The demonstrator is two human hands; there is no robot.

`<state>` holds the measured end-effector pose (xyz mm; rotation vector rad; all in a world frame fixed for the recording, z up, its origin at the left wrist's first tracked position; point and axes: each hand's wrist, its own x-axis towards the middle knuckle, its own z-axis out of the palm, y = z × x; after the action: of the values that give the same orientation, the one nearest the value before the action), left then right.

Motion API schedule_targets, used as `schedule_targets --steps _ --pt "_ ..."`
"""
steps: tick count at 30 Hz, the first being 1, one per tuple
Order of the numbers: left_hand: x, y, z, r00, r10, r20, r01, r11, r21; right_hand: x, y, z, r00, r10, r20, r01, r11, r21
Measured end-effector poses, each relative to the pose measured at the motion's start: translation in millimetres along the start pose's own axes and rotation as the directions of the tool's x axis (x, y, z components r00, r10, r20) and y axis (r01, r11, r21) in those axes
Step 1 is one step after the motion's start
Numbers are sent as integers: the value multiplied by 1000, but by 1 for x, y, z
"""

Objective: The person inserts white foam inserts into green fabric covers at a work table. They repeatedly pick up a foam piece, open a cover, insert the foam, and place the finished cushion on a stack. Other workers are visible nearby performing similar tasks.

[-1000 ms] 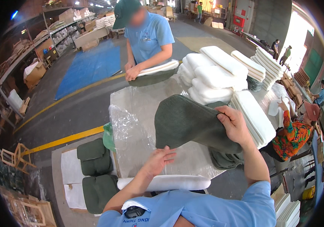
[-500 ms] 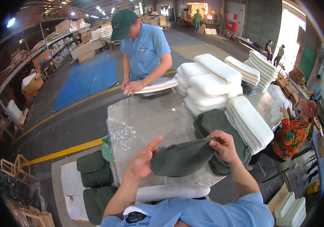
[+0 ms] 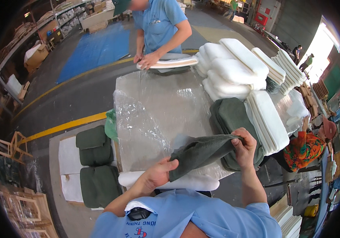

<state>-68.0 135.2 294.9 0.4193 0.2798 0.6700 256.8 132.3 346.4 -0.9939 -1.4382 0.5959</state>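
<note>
A dark green fabric cover (image 3: 201, 152) is stretched between my hands above the near part of the table. My right hand (image 3: 244, 147) pinches its right end, where the cloth is bunched. At the other end my left hand (image 3: 160, 173) grips the cloth, thumb in front, with its fingers partly hidden behind. Beneath my forearms, a long white foam pad (image 3: 203, 183) lies along the near table edge. Just beyond my right hand is a pile of dark green covers (image 3: 229, 115), leaning against a stack of white pads (image 3: 268, 123).
Plastic film covers the table (image 3: 154, 107). More white pads (image 3: 233, 67) are heaped at its far right. Opposite, a person (image 3: 160, 33) handles a white pad (image 3: 170, 62). Folded green pieces (image 3: 98, 186) sit on a low stand at left. Another person (image 3: 305, 148) is at the right.
My left hand has gone from spread fingers to gripping the cover's left end. The cover has shifted right and is more twisted. The view has tilted downward.
</note>
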Motion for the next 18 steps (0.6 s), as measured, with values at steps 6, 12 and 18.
schedule_targets --steps 6,12,18 --pt "17 0 11 996 4 84 9 989 -148 2 -4 1 998 -46 38 47 998 -38" --pt "25 18 29 991 94 94 -84 991 -108 -6 -12 -8 994 -61 86 72 990 -124" --pt "29 12 39 985 170 -12 -170 979 -110 -5 -19 -2 997 -25 78 43 973 -228"
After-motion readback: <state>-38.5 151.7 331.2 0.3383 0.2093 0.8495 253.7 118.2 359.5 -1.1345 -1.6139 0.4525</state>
